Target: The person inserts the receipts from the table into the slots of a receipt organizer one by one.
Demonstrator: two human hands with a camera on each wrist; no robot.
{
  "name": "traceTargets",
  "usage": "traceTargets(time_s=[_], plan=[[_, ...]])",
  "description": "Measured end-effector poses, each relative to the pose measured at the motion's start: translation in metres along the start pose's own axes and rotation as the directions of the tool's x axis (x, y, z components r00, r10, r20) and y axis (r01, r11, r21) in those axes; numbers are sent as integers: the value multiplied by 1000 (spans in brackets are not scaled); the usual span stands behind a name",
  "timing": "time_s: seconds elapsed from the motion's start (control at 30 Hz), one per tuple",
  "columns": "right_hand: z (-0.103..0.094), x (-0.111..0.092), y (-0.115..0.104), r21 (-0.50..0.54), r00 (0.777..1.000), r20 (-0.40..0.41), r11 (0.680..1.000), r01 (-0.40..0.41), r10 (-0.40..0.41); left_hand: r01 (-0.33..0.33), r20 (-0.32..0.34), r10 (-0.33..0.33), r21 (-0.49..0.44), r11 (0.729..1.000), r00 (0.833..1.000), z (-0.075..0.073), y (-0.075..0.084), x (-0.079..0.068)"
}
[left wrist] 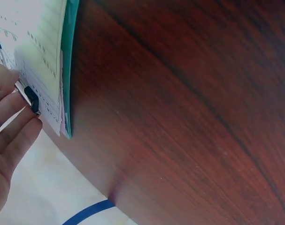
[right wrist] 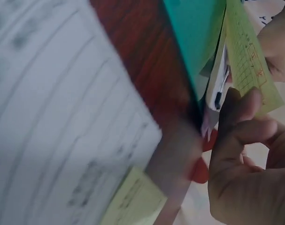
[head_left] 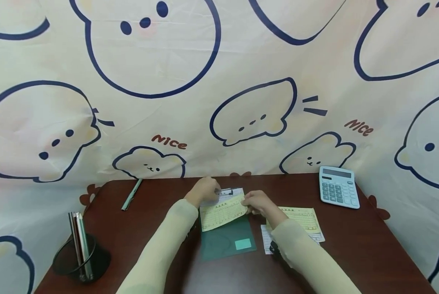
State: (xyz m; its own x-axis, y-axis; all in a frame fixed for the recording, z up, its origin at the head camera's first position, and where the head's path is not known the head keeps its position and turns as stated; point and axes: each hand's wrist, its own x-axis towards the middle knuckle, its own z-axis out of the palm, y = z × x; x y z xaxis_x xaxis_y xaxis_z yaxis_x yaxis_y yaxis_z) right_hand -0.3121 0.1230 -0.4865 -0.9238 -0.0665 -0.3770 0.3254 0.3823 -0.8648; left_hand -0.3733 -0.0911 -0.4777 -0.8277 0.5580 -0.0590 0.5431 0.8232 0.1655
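At the top edge of a green clip folder (head_left: 223,247), my left hand (head_left: 206,191) pinches the metal clip (left wrist: 31,99), thumb above and fingers below in the left wrist view. A yellow printed form (head_left: 221,213) lies slanted over the folder, its lower right part raised. My right hand (head_left: 260,204) pinches the form's right edge between thumb and fingers; the right wrist view shows the form (right wrist: 248,56) lifted off the folder there. White paper (head_left: 237,191) shows under the clip. Whether the form's upper edge sits under the clip I cannot tell.
Right of the folder, partly behind my right sleeve, lie more yellow forms (head_left: 304,218) and white sheets (head_left: 266,241). A calculator (head_left: 338,188) is at the back right. A pen (head_left: 132,194) lies at the back left, and a black mesh cup (head_left: 101,259) holds several pens or pencils.
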Motion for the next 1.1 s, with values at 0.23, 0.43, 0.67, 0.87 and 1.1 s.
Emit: traceTargets(time_s=[0.23, 0.43, 0.67, 0.87, 1.1], plan=[[5, -5, -18, -36, 996, -29, 996, 84, -85, -26, 19, 26, -4, 1000, 999, -3, 0, 0], [8, -5, -27, -34, 993, -51, 993, 109, -111, 8, 41, -8, 7, 1000, 999, -7, 2, 0], [14, 6, -13, 13, 998, -69, 1000, 6, -5, 36, 66, -34, -32, 999, 997, -5, 2, -1], [17, 12, -2, 5, 996, -78, 999, -43, 43, 6, 50, -7, 14, 1000, 999, -2, 1, 2], [24, 18, 2, -49, 996, -58, 996, -72, 69, -25, 51, 19, 111, 993, 999, 3, 3, 4]])
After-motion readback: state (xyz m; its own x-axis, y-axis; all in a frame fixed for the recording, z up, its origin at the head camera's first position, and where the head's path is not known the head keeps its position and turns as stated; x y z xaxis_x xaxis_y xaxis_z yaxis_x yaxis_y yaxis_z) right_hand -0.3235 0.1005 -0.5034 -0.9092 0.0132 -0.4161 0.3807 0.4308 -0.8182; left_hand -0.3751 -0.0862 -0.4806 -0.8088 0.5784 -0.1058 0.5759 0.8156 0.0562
